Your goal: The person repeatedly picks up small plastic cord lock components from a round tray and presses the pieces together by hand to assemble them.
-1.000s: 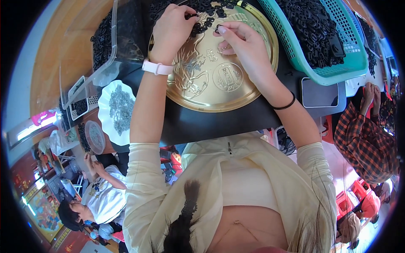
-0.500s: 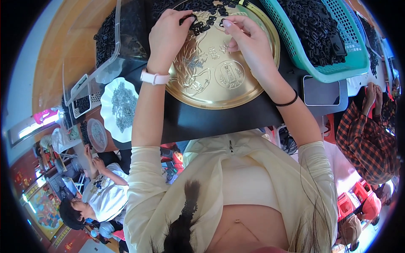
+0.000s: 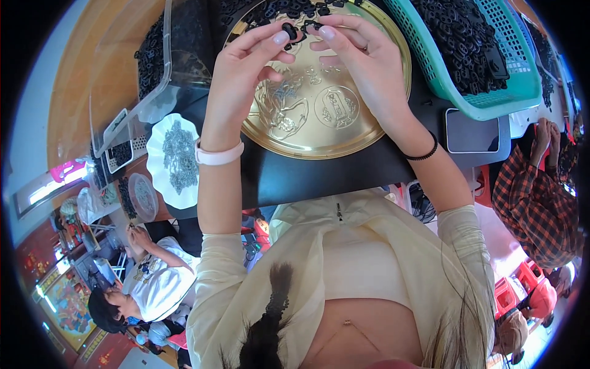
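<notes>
My left hand (image 3: 246,67) pinches a small black ring-shaped plastic part (image 3: 289,31) between thumb and index finger. Just to its right, my right hand (image 3: 364,58) has its thumb and index finger closed on another small black plastic part (image 3: 313,26), partly hidden by the fingertips. The two parts are close together; whether they touch I cannot tell. Both hands are above a round gold embossed tray (image 3: 319,144). Loose black plastic parts (image 3: 289,8) lie across the tray's far side.
A teal basket (image 3: 491,111) full of black parts stands at the right, with a phone (image 3: 472,131) in front of it. On the left are a white scalloped dish (image 3: 158,161) of small silvery pieces and a clear plastic bin (image 3: 161,77). Other people sit on both sides.
My left hand has lifted its black part off the pile and moved right. The right hand has shifted slightly left, bringing the two held parts close together.
</notes>
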